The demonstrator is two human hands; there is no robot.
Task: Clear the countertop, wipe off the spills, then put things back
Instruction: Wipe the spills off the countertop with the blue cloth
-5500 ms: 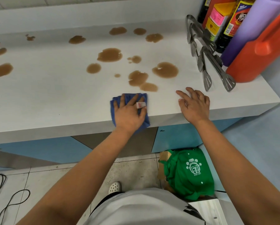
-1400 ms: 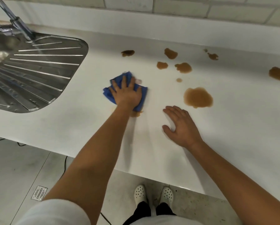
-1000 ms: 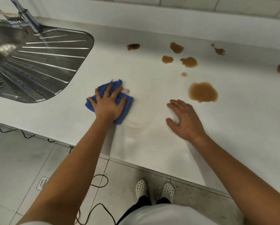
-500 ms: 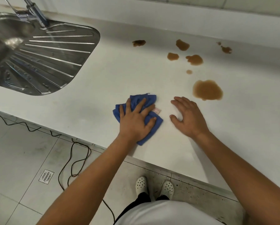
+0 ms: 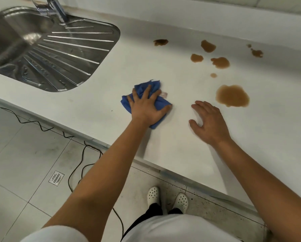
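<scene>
A crumpled blue cloth (image 5: 142, 88) lies on the white countertop (image 5: 277, 119) under my left hand (image 5: 147, 106), which presses it flat with spread fingers. My right hand (image 5: 210, 123) rests palm down on the bare counter to the right of the cloth, fingers relaxed. A large brown spill (image 5: 232, 96) sits just beyond my right hand's fingertips. Several smaller brown spills (image 5: 219, 62) lie farther back toward the wall.
A steel sink (image 5: 23, 37) with a ribbed drainboard (image 5: 72, 56) and a faucet (image 5: 56, 7) fills the counter's left end. Below the counter edge are tiled floor, a black cable (image 5: 76, 170) and a floor drain (image 5: 56, 178).
My left hand has slid the cloth back and forth near the sink end; since half a second ago it moved slightly away from me. The right hand stays planted on the counter.
</scene>
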